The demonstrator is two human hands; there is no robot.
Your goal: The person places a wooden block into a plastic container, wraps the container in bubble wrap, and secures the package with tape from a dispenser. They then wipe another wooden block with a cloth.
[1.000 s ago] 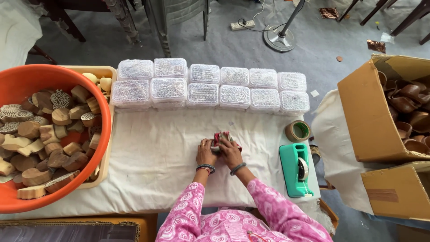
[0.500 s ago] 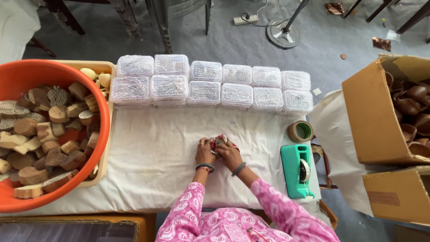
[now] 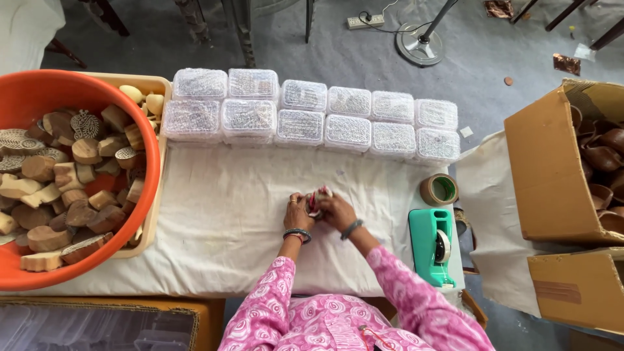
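White cloth [image 3: 227, 214] under both hands: left hand [image 3: 298, 213] and right hand [image 3: 338, 212] are curled tight around a small red-and-white wrapped object [image 3: 317, 199], mid-table, near the teal tape dispenser [image 3: 434, 246].

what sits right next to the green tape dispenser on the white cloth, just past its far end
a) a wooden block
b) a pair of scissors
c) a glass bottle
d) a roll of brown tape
d: a roll of brown tape lies flat on the white cloth just beyond the far end of the green tape dispenser, to the right of the person's hands; no scissors or bottle show there, and the wooden blocks are off in the orange tub at the left.
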